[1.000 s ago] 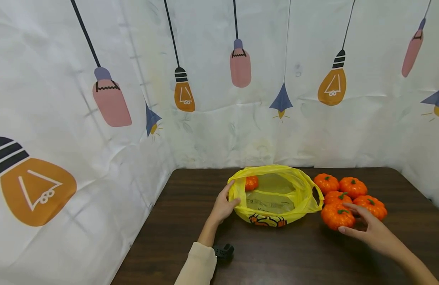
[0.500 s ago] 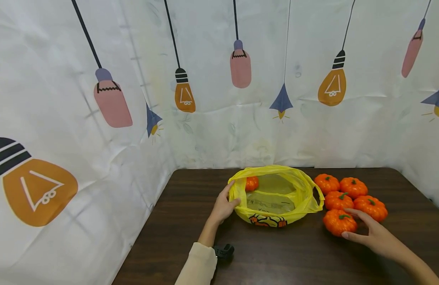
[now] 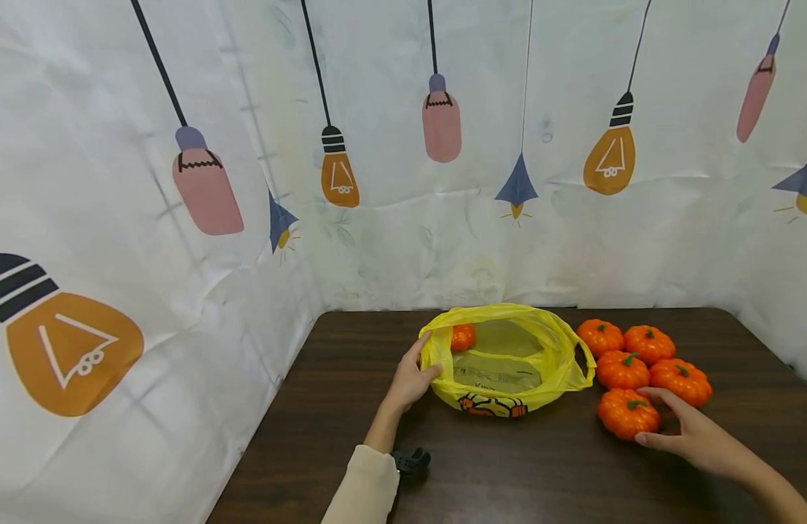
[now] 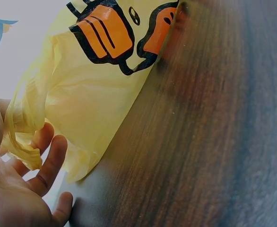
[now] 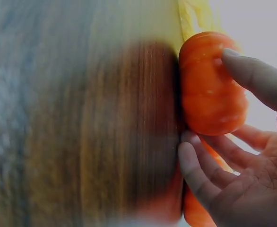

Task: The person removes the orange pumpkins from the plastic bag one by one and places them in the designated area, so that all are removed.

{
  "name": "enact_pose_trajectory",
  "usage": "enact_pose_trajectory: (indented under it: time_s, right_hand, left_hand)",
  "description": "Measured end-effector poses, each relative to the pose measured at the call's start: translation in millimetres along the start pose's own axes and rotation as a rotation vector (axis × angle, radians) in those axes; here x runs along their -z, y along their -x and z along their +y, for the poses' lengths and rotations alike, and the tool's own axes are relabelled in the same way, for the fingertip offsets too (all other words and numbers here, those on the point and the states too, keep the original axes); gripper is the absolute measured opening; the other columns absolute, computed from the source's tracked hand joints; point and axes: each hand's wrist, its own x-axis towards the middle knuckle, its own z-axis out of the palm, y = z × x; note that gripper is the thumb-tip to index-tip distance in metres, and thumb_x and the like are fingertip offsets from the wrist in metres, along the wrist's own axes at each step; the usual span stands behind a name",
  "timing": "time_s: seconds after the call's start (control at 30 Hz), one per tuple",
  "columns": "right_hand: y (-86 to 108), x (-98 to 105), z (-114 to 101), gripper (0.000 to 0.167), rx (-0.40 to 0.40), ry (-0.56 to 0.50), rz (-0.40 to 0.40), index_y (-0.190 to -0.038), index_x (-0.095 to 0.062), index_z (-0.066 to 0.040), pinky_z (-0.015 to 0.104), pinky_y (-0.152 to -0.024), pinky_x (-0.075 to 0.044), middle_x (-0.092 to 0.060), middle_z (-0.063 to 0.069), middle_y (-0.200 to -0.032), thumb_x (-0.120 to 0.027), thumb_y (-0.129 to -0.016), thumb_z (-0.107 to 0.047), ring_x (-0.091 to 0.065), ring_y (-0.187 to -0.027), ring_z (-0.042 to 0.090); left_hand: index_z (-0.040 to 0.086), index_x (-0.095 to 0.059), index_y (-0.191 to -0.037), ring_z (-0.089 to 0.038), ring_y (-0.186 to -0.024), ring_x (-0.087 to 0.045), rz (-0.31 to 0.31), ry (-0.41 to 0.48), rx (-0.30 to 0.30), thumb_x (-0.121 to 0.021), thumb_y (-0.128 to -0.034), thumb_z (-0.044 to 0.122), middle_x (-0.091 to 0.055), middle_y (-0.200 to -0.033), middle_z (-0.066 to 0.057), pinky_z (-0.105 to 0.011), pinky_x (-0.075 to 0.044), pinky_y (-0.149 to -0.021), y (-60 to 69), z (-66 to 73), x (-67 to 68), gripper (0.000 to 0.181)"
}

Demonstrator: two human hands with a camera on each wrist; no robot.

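A yellow plastic bag [image 3: 501, 404] lies with its mouth spread wide on the table, and one orange toy pumpkin [image 3: 463, 337] shows inside it. My left hand [image 3: 410, 382] holds the bag's left rim; in the left wrist view, the gathered plastic [image 4: 27, 113] runs between thumb and fingers. To the bag's right, my right hand [image 3: 694, 440] grips the nearest pumpkin [image 3: 628, 413], thumb on its near side and fingers behind. In the right wrist view that pumpkin [image 5: 212, 85] sits at the table surface, beneath the thumb.
Several other orange pumpkins [image 3: 648, 343] stand clustered behind the right hand, beside the bag's handle. A black band [image 3: 412, 462] is by the left wrist. The dark wooden table [image 3: 508, 473] meets a white curtain [image 3: 403, 255] printed with lamps at the back.
My right hand has drawn the nearest pumpkin slightly toward me and to the right, apart from the cluster. My left hand and the bag stay in place.
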Motion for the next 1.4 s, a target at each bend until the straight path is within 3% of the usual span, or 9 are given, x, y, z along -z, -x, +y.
enact_pose_trajectory:
  time_s: [0.1, 0.7, 0.9, 1.0, 1.07, 1.13, 1.2, 1.27, 1.4]
  right_hand:
    - [0.5, -0.1, -0.2, 0.068, 0.003, -0.01, -0.007, -0.145, -0.042, 0.003, 0.02, -0.074, -0.05, -0.049, 0.028, -0.141, -0.076, -0.093, -0.025, -0.04, -0.102, -0.023]
    - [1.7, 1.4, 1.8, 0.071, -0.014, -0.032, -0.049, -0.147, -0.037, 0.004, 0.019, -0.074, -0.05, -0.045, 0.033, -0.145, -0.074, -0.094, -0.027, -0.034, -0.104, -0.027]
    - [1.6, 4.8, -3.8, 0.077, -0.012, -0.038, -0.072, -0.15, -0.029, 0.004, 0.018, -0.075, -0.049, -0.038, 0.034, -0.15, -0.073, -0.095, -0.026, -0.031, -0.106, -0.028]
    - [1.7, 10.7, -11.9, 0.077, -0.001, -0.014, -0.052, -0.151, -0.025, 0.007, 0.018, -0.075, -0.049, -0.037, 0.035, -0.149, -0.071, -0.097, -0.024, -0.045, -0.111, -0.012]
    - [0.9, 16.1, -20.7, 0.078, 0.006, -0.003, -0.021, -0.152, -0.023, 0.007, 0.019, -0.075, -0.05, -0.035, 0.034, -0.149, -0.07, -0.098, -0.023, -0.052, -0.113, 0.006]
    - [-1.6, 22.1, -32.8, 0.078, 0.016, 0.0, 0.019, -0.154, -0.021, 0.005, 0.02, -0.074, -0.05, -0.031, 0.033, -0.15, -0.069, -0.099, -0.023, -0.054, -0.116, 0.028]
    - [-6.3, 27.4, -47.2, 0.075, 0.029, -0.001, 0.071, -0.155, -0.024, 0.001, 0.02, -0.073, -0.051, -0.03, 0.029, -0.151, -0.068, -0.099, -0.023, -0.052, -0.117, 0.037]
    - [-11.9, 31.2, -63.7, 0.072, 0.032, -0.014, 0.109, -0.155, -0.026, -0.004, 0.02, -0.073, -0.05, -0.03, 0.023, -0.151, -0.067, -0.1, -0.027, -0.05, -0.122, 0.03]
    - [-27.2, 25.0, -95.9, 0.063, 0.106, -0.045, 0.185, -0.151, -0.035, -0.008, 0.018, -0.079, -0.049, -0.04, 0.014, -0.147, -0.068, -0.1, -0.026, -0.044, -0.115, -0.003]
  left_hand:
    - [0.022, -0.036, -0.16, -0.035, -0.131, -0.055, 0.019, -0.009, -0.002, -0.065, -0.097, 0.008, -0.039, -0.161, -0.02, -0.045, -0.053, -0.097, -7.2, -16.3, -1.5, 0.071]
    - [0.024, -0.037, -0.16, -0.036, -0.141, -0.047, 0.031, 0.0, -0.01, -0.065, -0.0962, 0.008, -0.033, -0.165, -0.017, -0.052, -0.048, -0.106, -7.4, -18.2, -2.7, 0.072]
    - [0.022, -0.036, -0.161, -0.036, -0.137, -0.051, 0.036, 0.001, -0.007, -0.064, -0.0969, 0.007, -0.034, -0.164, -0.019, -0.05, -0.051, -0.102, -6.6, -18.4, -3.5, 0.071]
    - [0.017, -0.034, -0.161, -0.039, -0.135, -0.052, 0.03, -0.002, -0.001, -0.062, -0.0975, 0.005, -0.033, -0.164, -0.022, -0.051, -0.051, -0.1, -4.6, -12.3, -3.9, 0.071]
    - [0.013, -0.033, -0.161, -0.04, -0.136, -0.051, 0.022, 0.0, 0.002, -0.062, -0.0975, 0.003, -0.033, -0.164, -0.023, -0.052, -0.051, -0.101, -1.5, -3.9, -2.9, 0.071]
    - [0.01, -0.034, -0.161, -0.041, -0.138, -0.049, 0.012, 0.0, 0.004, -0.061, -0.0971, 0.002, -0.032, -0.164, -0.024, -0.053, -0.05, -0.103, 2.0, 5.7, -1.2, 0.07]
    - [0.008, -0.034, -0.16, -0.041, -0.139, -0.048, 0.005, 0.004, 0.006, -0.061, -0.0966, 0.0, -0.033, -0.163, -0.025, -0.053, -0.049, -0.104, 4.8, 12.7, 0.1, 0.07]
    - [0.008, -0.035, -0.16, -0.041, -0.14, -0.047, 0.007, 0.008, 0.005, -0.061, -0.0962, 0.0, -0.033, -0.163, -0.025, -0.054, -0.048, -0.106, 5.2, 13.7, 0.1, 0.069]
    - [0.011, -0.035, -0.16, -0.042, -0.141, -0.045, 0.032, 0.007, 0.001, -0.062, -0.0963, 0.001, -0.032, -0.164, -0.023, -0.057, -0.046, -0.108, -0.5, 0.4, -4.0, 0.07]
